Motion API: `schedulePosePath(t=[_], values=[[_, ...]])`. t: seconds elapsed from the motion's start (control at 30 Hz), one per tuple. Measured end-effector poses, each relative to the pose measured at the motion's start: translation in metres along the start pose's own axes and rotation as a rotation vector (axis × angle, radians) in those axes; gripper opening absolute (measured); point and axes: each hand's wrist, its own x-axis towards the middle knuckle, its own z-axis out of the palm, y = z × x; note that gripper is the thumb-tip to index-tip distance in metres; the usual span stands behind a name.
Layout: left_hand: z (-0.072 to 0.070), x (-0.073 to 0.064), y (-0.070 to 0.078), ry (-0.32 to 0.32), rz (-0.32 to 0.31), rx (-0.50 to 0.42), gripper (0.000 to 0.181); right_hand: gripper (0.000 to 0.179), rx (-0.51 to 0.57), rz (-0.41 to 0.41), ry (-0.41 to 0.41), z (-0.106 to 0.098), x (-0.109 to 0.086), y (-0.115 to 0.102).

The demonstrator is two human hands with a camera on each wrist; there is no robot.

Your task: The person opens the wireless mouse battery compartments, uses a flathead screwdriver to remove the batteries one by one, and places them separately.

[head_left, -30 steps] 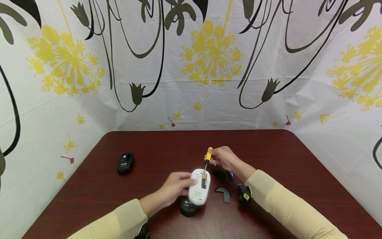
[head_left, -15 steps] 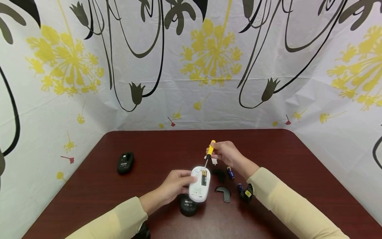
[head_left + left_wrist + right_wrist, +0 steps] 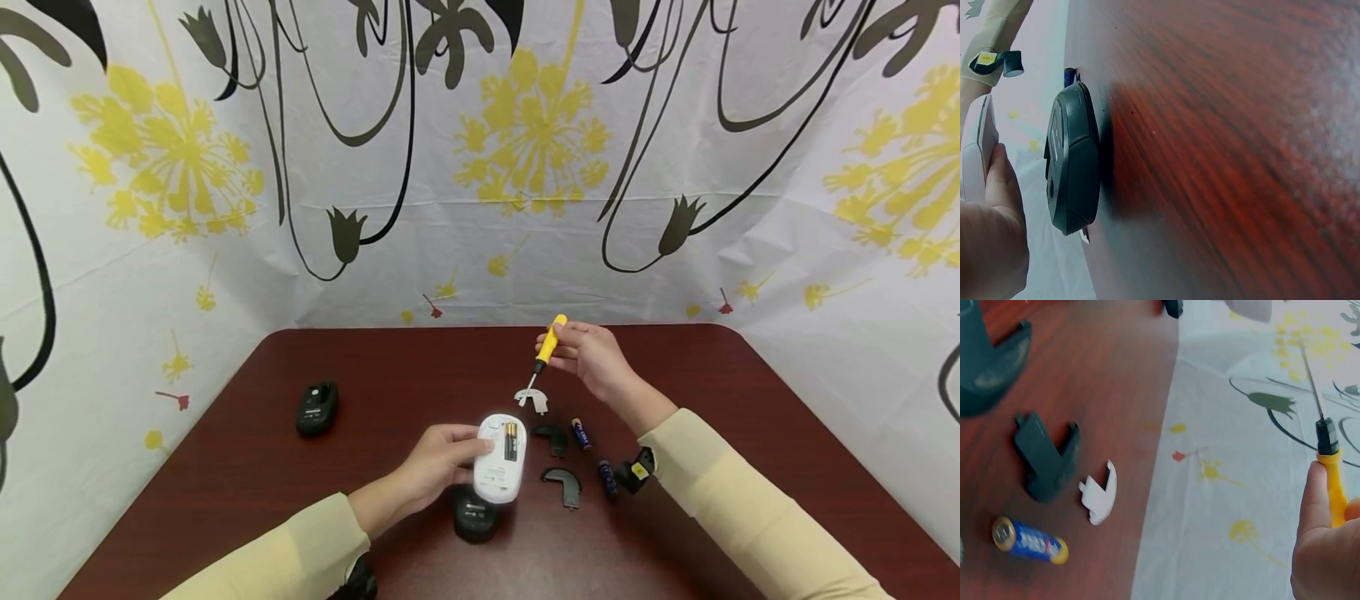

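My left hand (image 3: 447, 457) grips a white computer mouse (image 3: 497, 475), underside up, thumb over its edge. A gold-and-black battery (image 3: 511, 442) sits in its uncovered slot. My right hand (image 3: 592, 358) pinches a yellow-handled screwdriver (image 3: 551, 340); its shaft points down and left, with the tip beyond the mouse and apart from it. In the right wrist view the fingers lie along the yellow handle (image 3: 1333, 481). Below the white mouse, a black mouse (image 3: 1072, 156) rests on the table, partly hidden by it in the head view.
Right of the white mouse lie a white battery cover (image 3: 538, 402), two dark covers (image 3: 553, 437) and two blue batteries (image 3: 580, 433). Another black mouse (image 3: 317, 408) lies at the left of the dark red table (image 3: 405, 367). Patterned white cloth (image 3: 480, 275) hangs behind.
The screwdriver has left the battery slot, moving up and right with my right hand and uncovering the white cover. My left hand has raised the mouse slightly.
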Motion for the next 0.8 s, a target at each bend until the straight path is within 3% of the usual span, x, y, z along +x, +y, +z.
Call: schedulePosePath(t=[0.3, 0.8], values=[[-0.001, -0.001, 0.004, 0.013, 0.013, -0.009, 0.04, 0.039, -0.113, -0.004, 0.072, -0.026, 0.003, -0.017], [-0.004, 0.0, 0.005, 0.029, 0.025, -0.026, 0.04, 0.059, -0.398, 0.025, 0.224, -0.078, 0.017, -0.016]])
